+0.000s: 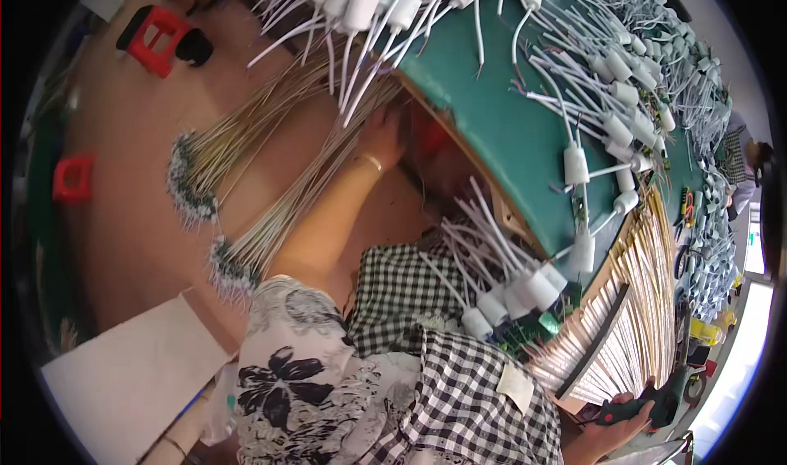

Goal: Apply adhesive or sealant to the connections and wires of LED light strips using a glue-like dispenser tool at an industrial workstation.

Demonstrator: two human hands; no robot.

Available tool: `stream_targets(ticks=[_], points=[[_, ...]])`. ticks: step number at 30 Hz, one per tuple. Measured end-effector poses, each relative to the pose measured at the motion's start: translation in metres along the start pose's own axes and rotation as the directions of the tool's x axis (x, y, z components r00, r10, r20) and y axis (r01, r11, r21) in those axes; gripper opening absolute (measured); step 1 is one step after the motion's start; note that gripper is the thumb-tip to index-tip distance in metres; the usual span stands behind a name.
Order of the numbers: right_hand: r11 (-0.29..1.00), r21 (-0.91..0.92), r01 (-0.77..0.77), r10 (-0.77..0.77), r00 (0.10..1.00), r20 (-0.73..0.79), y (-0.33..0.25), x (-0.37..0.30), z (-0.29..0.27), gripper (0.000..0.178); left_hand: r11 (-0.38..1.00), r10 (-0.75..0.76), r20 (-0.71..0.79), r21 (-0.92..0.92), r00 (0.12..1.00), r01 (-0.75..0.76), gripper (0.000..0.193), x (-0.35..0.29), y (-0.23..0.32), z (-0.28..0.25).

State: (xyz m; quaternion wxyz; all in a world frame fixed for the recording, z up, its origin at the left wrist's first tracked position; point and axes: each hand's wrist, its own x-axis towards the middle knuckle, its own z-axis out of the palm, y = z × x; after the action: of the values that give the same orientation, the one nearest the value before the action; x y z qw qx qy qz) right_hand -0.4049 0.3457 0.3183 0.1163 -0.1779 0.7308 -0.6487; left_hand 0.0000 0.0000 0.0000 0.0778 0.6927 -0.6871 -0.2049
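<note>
My left hand [384, 137], with a band on the wrist, reaches beneath the table edge beside a long bundle of thin pale wires [307, 182]. Its fingers are blurred and partly hidden, so whether they grip the wires I cannot tell. Small green-and-white parts cluster at the bundle's lower end. At the lower right, my right hand [627, 428] is closed around a dark green handheld tool [668, 399] with a red button. The tool's exact kind is unclear. Above that hand, a fan of pale strips [631, 301] lies with a dark bar across it.
White cylindrical parts with wire leads [525, 293] gather at the near edge of the green tabletop [500, 129]; many more heap along its far side. A second wire bundle [238, 137] lies left. Red stools [74, 178] stand on the floor near a white board [135, 375]. Another person [735, 158] is at far right.
</note>
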Motion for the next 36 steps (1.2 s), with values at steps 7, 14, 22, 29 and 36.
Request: stream_targets(ticks=[7, 14, 22, 29, 36], points=[[0.998, -0.042, -0.053, 0.044, 0.981, -0.189, -0.004, -0.016, 0.028, 0.044, 0.997, -0.036, -0.059, 0.062, 0.998, 0.040, 0.058, 0.107, 0.051, -0.028], [0.984, -0.178, -0.030, -0.033, 0.938, -0.344, -0.013, -0.017, 0.053, 0.041, 0.994, -0.044, -0.094, 0.093, 0.995, 0.053, 0.054, 0.101, 0.083, -0.043], [0.980, -0.166, -0.112, 0.063, 0.959, -0.276, -0.011, -0.009, 0.082, 0.039, 0.993, -0.062, -0.133, 0.095, 0.989, 0.074, 0.050, 0.089, 0.074, -0.052], [0.997, -0.058, -0.054, 0.044, 0.985, -0.168, 0.000, 0.002, 0.059, 0.041, 0.995, -0.028, -0.156, 0.091, 0.987, 0.043, 0.046, 0.089, 0.081, -0.055], [0.995, -0.043, 0.088, -0.096, 0.956, -0.276, -0.029, 0.006, 0.067, 0.036, 0.997, 0.072, -0.164, 0.015, 0.984, -0.071, 0.043, 0.075, 0.118, -0.032]])
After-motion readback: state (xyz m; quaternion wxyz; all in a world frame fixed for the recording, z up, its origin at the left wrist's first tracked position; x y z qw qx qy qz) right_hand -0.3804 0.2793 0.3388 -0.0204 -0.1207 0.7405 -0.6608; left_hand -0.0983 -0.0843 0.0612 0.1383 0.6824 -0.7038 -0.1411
